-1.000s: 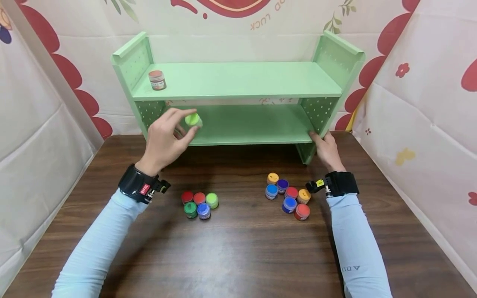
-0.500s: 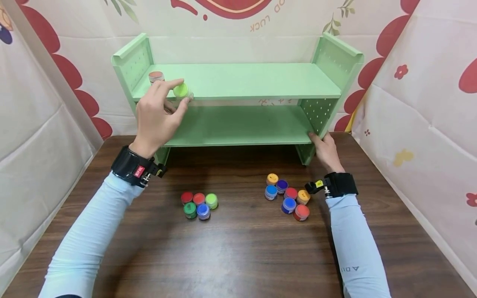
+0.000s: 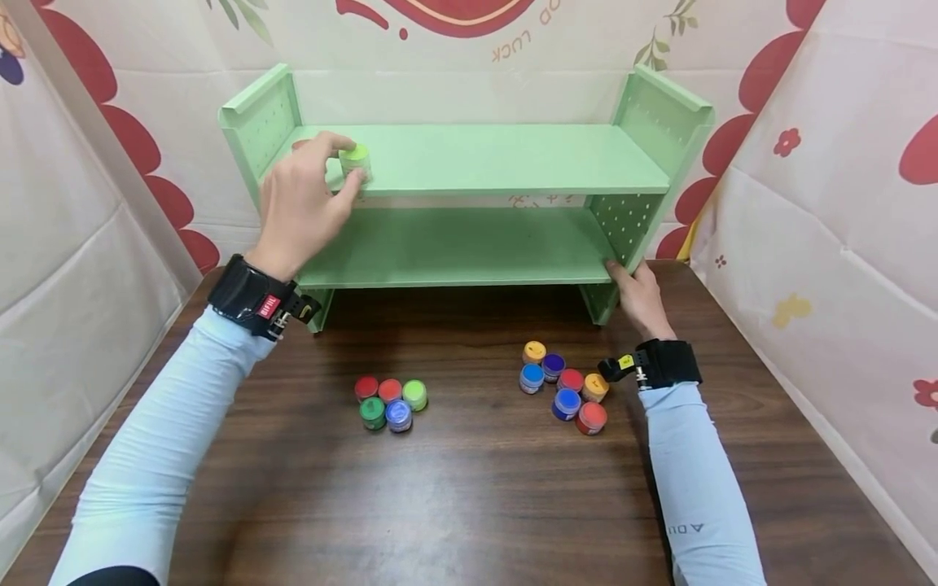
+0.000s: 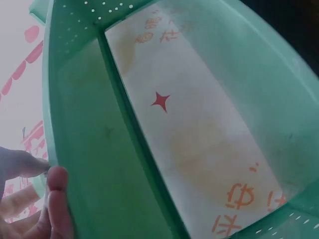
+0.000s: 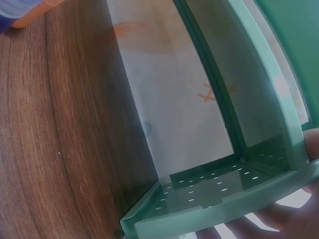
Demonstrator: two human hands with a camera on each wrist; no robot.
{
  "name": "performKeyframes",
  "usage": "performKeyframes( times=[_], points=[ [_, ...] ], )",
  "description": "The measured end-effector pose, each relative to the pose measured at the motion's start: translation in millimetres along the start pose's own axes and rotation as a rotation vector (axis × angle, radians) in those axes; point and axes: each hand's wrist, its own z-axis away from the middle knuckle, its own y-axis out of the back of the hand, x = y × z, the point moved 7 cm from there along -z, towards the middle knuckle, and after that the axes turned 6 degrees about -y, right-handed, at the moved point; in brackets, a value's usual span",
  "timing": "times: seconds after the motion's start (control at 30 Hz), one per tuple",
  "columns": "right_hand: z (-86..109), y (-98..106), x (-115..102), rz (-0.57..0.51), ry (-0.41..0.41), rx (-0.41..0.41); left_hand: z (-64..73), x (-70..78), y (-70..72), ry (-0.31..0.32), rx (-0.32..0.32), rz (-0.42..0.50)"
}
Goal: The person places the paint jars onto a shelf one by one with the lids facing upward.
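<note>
1. Looking in from a distance, I have the dark counter (image 3: pixel 454 505) running across the lower head view, its wood grain smooth and faintly glossy under the light.

2. On it stands a pale-green two-tier shelf unit (image 3: pixel 498 159), flat-boarded, with end panels pierced by rows of small holes. I take it for painted metal: stiff, smooth, best steadied by an end panel.

3. The right hand (image 3: pixel 641 301) grips the unit's right end panel low down, the thumb on the inner side.

4. The left hand (image 3: pixel 296 203) is closed to a narrow pinch, with a jar between thumb and fingers.

5. Seven round jars (image 3: pixel 571 381) cluster on the counter's right, lidded in yellow-orange, purple, blue and red; five more jars (image 3: pixel 390 391) huddle to their left.

6. That pinched lime-lidded jar (image 3: pixel 356 161) is at the upper tier's left end, upright; I cannot tell whether its base touches the board. It should be light and rigid but slick-walled, so I would hold it across the sides beneath the lid.

7. A reddish-lidded jar (image 3: pixel 299 144) barely shows behind the left hand.
</note>
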Motion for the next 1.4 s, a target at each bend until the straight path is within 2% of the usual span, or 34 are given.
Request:
performKeyframes(
  times=[0.23,0.6,0.77,0.97,1.1,1.2,1.27,1.4],
  points=[
    [-0.6,0.6,0.3,-0.008,0.004,-0.001,-8.4,0.7,-1.6,0.004,-0.092,-0.045],
    [-2.6,0.0,-0.1,-0.012,0.0,-0.001,-13.7,-4.8,-2.1,0.058,-0.1,-0.058],
    [-3.2,-1.1,-0.1,-0.009,-0.002,-0.003,-14.2,-7.4,-2.6,0.059,-0.114,-0.054],
    [-3.2,1.3,-0.4,-0.008,0.001,0.003,-13.9,-7.6,-2.8,0.046,-0.102,-0.045],
    [-3.3,1.1,-0.5,-0.001,-0.005,0.007,-12.7,-7.5,-1.3,0.017,-0.061,-0.029],
    [-3.6,0.3,-0.4,0.0,-0.006,0.011,-7.6,-5.0,1.3,-0.014,0.001,0.001],
    [-3.5,-0.3,-0.1,-0.001,-0.007,0.012,-0.3,-1.7,3.4,-0.031,0.064,0.041],
    [-2.1,-0.5,0.9,-0.01,-0.008,0.01,23.8,8.8,3.6,-0.119,0.205,0.165]
  ],
)
